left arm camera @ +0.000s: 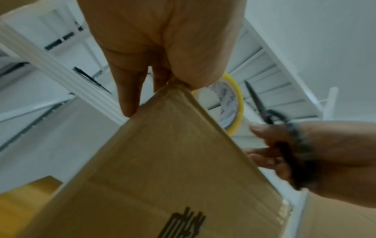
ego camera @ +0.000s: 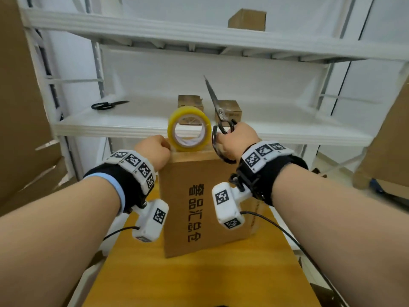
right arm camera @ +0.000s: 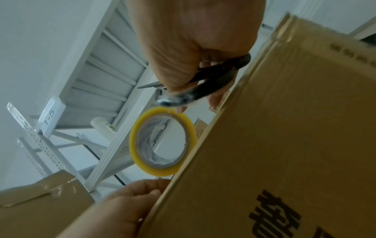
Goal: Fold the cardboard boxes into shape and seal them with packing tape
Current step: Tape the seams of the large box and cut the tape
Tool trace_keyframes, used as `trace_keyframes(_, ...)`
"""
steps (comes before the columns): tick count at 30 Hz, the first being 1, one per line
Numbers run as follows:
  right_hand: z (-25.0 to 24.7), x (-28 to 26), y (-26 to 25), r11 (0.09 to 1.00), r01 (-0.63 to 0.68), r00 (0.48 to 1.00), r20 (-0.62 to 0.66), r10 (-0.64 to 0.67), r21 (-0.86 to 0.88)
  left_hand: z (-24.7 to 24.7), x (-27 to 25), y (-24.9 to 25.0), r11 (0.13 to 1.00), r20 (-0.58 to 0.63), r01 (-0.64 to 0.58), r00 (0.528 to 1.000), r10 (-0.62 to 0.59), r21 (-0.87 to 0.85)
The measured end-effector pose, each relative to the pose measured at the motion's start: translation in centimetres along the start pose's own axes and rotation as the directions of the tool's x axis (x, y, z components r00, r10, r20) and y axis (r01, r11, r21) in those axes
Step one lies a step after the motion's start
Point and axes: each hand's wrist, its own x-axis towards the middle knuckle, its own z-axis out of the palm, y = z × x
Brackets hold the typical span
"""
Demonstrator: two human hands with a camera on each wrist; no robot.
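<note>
A brown cardboard box (ego camera: pixel 205 196) with black print stands on the wooden table (ego camera: pixel 199 280). A yellow tape roll (ego camera: pixel 189 129) stands on edge at the box's far top edge. My left hand (ego camera: pixel 153 149) pinches the box's top left corner, thumb and fingers curled round the cardboard (left arm camera: pixel 173 161). My right hand (ego camera: pixel 234 138) is at the top right corner and grips black scissors (ego camera: pixel 215 103) by the handles, blades pointing up and away. In the right wrist view the scissors (right arm camera: pixel 213 80) sit just above the tape roll (right arm camera: pixel 162 143) beside the box (right arm camera: pixel 284 128).
A white shelf rack (ego camera: pixel 155 122) stands right behind the table. On it lie a second pair of scissors (ego camera: pixel 108 104) and two small cartons (ego camera: pixel 190 100). Another carton (ego camera: pixel 246 19) sits on the upper shelf. Flat cardboard leans at the left (ego camera: pixel 20 107) and right (ego camera: pixel 389 151).
</note>
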Motion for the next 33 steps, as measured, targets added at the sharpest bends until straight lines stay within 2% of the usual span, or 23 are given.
trace_keyframes(3,1.1,0.7,-0.5,0.999,-0.029,0.999,-0.022,0.029,-0.023,-0.8,-0.5,0.9,0.994,0.019,-0.015,1.000,0.013,0.110)
trace_keyframes(5,1.5,1.0,-0.6,0.998,-0.043,0.999,-0.014,0.043,0.051,-1.1,-0.6,1.0,0.985,0.007,-0.010,1.000,0.009,0.174)
trace_keyframes(7,1.8,1.0,-0.8,0.992,-0.018,1.000,-0.011,0.019,0.125,-1.0,-0.4,0.8,0.990,-0.009,0.007,1.000,-0.006,0.142)
trace_keyframes(10,2.5,0.9,-1.5,0.991,0.006,1.000,0.000,-0.006,0.132,-0.3,-0.4,0.7,0.999,0.008,0.035,0.999,-0.035,-0.009)
trace_keyframes(12,3.3,1.1,-1.9,0.990,0.004,1.000,0.010,-0.006,0.138,0.1,-0.4,0.8,0.998,0.035,0.045,0.998,-0.043,-0.044)
trace_keyframes(15,4.1,1.4,-2.2,0.988,-0.014,1.000,-0.009,0.016,0.157,-0.4,-0.1,0.7,0.999,0.029,0.027,0.999,-0.027,0.030)
trace_keyframes(18,3.7,1.4,-1.9,0.997,0.008,0.999,-0.036,-0.006,0.081,-0.5,0.3,0.4,0.993,0.022,0.030,0.999,-0.032,0.118)
trace_keyframes(26,3.8,1.4,-2.1,0.994,0.021,1.000,0.007,-0.022,0.111,-0.2,-0.3,0.9,0.981,0.089,0.005,0.996,-0.023,0.196)
trace_keyframes(30,3.7,1.3,-1.9,0.993,0.025,0.999,-0.028,-0.022,0.112,-0.3,-1.0,1.6,0.977,0.064,0.043,0.996,-0.057,0.210)
trace_keyframes(33,3.8,1.3,-1.8,0.987,0.035,0.997,-0.070,-0.024,0.156,-0.4,-1.7,2.2,0.973,0.071,0.018,0.997,-0.035,0.231)
